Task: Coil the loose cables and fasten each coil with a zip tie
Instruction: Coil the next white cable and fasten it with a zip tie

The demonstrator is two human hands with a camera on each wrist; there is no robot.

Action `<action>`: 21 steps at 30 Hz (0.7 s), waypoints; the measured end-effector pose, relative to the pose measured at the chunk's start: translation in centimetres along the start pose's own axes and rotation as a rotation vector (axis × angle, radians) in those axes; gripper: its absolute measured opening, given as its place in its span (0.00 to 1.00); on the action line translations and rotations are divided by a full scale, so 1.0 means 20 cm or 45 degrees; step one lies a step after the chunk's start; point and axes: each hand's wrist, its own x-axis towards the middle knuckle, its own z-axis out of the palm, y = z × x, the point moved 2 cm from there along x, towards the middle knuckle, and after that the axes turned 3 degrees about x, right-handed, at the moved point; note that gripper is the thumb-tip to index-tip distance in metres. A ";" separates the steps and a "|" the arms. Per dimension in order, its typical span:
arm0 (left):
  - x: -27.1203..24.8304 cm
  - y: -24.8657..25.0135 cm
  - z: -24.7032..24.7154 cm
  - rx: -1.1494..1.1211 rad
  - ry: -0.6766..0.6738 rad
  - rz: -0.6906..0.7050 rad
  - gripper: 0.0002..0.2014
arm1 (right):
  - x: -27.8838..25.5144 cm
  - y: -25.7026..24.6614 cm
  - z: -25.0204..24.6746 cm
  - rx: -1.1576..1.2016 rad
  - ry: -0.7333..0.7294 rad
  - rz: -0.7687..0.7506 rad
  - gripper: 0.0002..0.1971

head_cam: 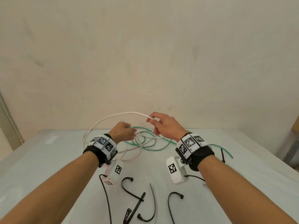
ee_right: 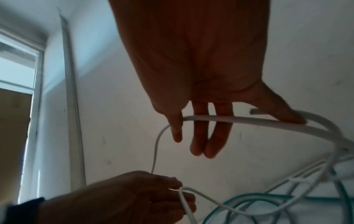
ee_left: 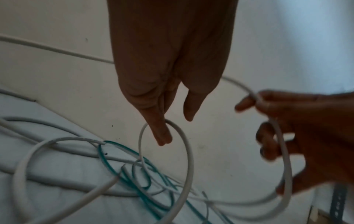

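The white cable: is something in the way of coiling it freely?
Yes. The white cable is held up by the left hand and the right hand, but its lower loops lie crossed with the green cable on the table, beyond the hands. Which lies on top is unclear.

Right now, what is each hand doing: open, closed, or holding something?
Left hand: pinches a loop of the white cable.
Right hand: pinches the same white cable further along.

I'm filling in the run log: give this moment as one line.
stage: coiling white cable | left hand: pinches loop | right hand: pinches cable | green cable: loose on table | zip ties: unused
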 end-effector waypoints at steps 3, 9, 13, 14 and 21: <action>-0.09 0.11 -0.02 0.034 -0.052 -0.052 0.08 | -0.01 0.01 -0.03 -0.270 -0.135 0.115 0.10; -0.18 0.30 -0.13 -0.191 -0.023 0.057 0.18 | -0.05 0.01 0.02 -0.311 -0.316 -0.048 0.11; -0.21 0.31 -0.07 0.702 0.003 0.510 0.19 | -0.04 -0.04 0.03 -0.090 -0.129 -0.200 0.09; -0.24 0.30 -0.04 0.830 -0.003 0.572 0.12 | -0.04 -0.06 0.03 -0.065 -0.096 -0.233 0.09; -0.28 0.40 -0.26 0.752 0.392 0.568 0.14 | -0.07 0.02 -0.06 -0.138 0.002 -0.122 0.10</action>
